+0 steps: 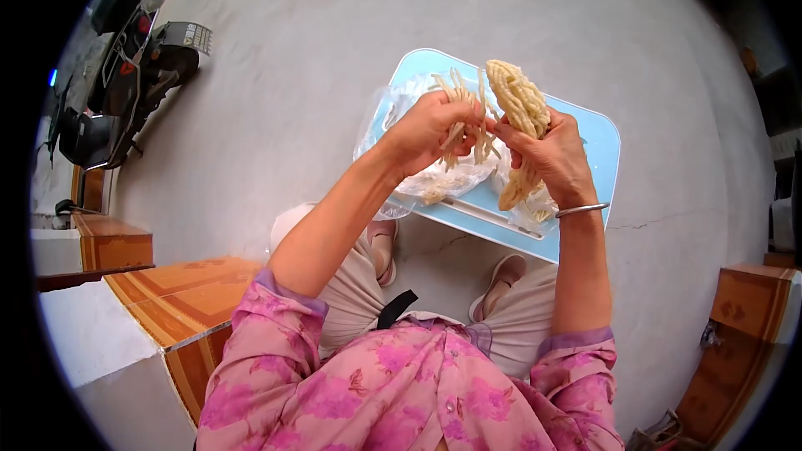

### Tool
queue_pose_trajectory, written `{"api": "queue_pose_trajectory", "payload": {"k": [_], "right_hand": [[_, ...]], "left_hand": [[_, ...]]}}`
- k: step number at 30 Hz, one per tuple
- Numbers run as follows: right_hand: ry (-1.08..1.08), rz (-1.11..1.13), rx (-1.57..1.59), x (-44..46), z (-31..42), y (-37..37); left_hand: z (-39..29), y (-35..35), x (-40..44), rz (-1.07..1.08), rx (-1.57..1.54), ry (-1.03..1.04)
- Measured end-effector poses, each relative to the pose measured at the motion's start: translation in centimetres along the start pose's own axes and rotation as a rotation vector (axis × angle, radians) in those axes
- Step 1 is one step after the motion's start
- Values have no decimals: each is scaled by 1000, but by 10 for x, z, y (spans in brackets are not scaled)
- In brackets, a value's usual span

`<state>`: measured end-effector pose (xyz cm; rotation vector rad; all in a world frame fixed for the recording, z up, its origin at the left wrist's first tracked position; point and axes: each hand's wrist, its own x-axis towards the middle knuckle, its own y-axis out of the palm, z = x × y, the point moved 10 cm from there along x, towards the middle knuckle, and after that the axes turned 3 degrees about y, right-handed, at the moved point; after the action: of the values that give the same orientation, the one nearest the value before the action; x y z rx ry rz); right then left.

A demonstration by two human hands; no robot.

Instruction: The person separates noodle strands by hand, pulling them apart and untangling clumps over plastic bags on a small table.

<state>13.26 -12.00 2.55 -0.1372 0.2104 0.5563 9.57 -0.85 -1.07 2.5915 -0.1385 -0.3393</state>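
Above a small light-blue table (599, 135), my right hand (558, 154) is wrapped round a thick, pale yellow bundle of noodle-like strands (516, 93), which look stiff. One end of the bundle rises above the fist and the other shows below it. Just to the left, my left hand (428, 129) is closed on several loose, thin strands (459, 92) of the same pale colour. The hands almost meet, with the left fingertips by the right thumb. Beneath the left hand lies a clear plastic bag (407, 100) with pale pieces (439, 192) in it. Another plastic bag (535, 215) lies under the right hand, partly hidden.
A dark electric scooter (138, 75) stands at the far left on the grey concrete floor (317, 50). Brown-tiled steps (188, 284) rise at the left, with another tiled block (739, 317) at the right. My shoes (499, 276) are beside the table's near edge.
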Motion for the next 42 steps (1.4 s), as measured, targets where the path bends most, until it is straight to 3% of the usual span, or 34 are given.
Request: {"api": "queue_pose_trajectory", "payload": {"k": [5,9,12,16,22,34,40,42], "right_hand": [[-25,-6,108,3,-7,-1],[137,-6,174,7,-28,-2],[158,15,443,11,-34,4],[169,43,456,10,-34,9],[134,18,395,13,-42,7],[-56,-2,155,4,-19,-3],[-102,-149,-93,1,-15,-20],[-98,-154,-47,-3,-10,-34]], "left_hand": [[2,14,-4,20,-6,-23],[1,15,-3,53,54,21],[5,6,-4,-61,66,-6],[7,2,-2,-80,45,6],[15,1,2,-86,192,-19],[-16,8,4,-201,426,218],[-26,9,7,-273,900,339],[-37,-4,5,-384,900,451]]}}
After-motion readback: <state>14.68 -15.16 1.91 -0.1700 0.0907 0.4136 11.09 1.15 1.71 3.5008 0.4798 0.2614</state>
